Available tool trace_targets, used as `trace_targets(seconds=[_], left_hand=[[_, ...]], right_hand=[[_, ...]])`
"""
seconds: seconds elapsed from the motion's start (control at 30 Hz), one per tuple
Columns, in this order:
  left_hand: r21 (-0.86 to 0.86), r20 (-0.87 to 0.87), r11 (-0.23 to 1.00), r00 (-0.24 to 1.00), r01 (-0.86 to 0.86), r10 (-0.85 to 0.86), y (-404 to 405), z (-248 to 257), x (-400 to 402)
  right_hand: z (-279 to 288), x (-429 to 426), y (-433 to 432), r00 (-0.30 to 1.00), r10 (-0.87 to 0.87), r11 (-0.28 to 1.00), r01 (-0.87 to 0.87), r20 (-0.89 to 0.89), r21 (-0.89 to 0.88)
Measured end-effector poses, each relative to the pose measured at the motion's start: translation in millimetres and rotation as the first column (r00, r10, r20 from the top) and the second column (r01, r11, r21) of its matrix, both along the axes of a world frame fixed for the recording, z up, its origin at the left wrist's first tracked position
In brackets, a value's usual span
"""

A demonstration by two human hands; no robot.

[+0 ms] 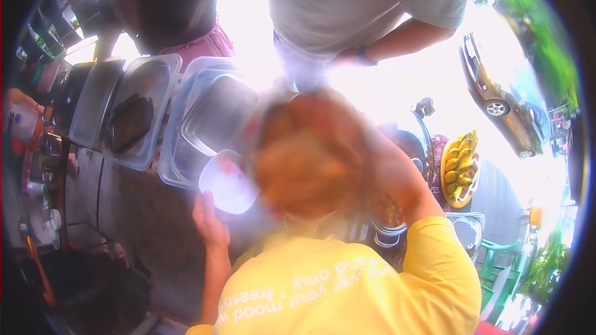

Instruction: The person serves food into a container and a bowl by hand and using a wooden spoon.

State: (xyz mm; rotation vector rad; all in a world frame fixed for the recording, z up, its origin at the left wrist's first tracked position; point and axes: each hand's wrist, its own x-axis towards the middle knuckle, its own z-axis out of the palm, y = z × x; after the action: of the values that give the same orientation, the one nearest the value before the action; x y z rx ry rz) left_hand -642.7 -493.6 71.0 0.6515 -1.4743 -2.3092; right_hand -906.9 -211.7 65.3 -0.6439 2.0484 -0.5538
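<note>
My left hand [212,218] holds a white bowl [230,184] by its lower left edge, the fingers up against its side. Red marks show on the bowl, perhaps a pattern or contents. A large, blurred, orange-brown round shape [309,156] fills the middle, and what it is I cannot tell. My right forearm [402,167] reaches up and left past it, with the right hand out of sight. Left of the bowl lie nested clear plastic tubs [172,167] with a metal tray [221,111] inside. Reddish-brown food [389,211] shows beneath my right forearm.
More plastic tubs [139,163] line up leftward. Bananas [458,165] lie on a yellow oval plate [448,195] at right. A person in a grey shirt [344,9] and another in dark clothing [172,4] stand across. A green chair [503,260] and a parked car [500,93] are at right.
</note>
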Motion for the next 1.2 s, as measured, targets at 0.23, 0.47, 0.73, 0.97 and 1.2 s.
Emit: trace_targets(seconds=[0.23, 0.47, 0.73, 0.97, 1.2], left_hand=[[-0.362, 0.007, 0.932, 1.0, 0.029, -0.028, 2, -16, -14], [-0.366, 0.023, 0.902, 0.971, 0.229, -0.237, 42, -29, -62], [0.486, -0.092, 0.786, 0.916, 0.383, -0.389, 106, -39, -102], [0.44, -0.185, 0.752, 0.869, 0.49, -0.458, 103, -43, -97], [0.294, -0.013, 0.892, 0.935, 0.343, -0.355, 83, -53, -64]], right_hand=[[15, -7, 36, 0.989, -0.083, 0.991, 0.095, 0.12, -0.097], [79, 0, 90, 0.97, -0.237, 0.963, 0.227, -0.058, -0.143], [149, 103, 51, 0.714, -0.384, 0.888, 0.111, -0.586, -0.446], [181, 140, 46, 0.539, -0.175, 0.983, 0.148, -0.824, -0.112], [160, 99, 77, 0.692, -0.175, 0.964, 0.265, -0.7, 0.022]])
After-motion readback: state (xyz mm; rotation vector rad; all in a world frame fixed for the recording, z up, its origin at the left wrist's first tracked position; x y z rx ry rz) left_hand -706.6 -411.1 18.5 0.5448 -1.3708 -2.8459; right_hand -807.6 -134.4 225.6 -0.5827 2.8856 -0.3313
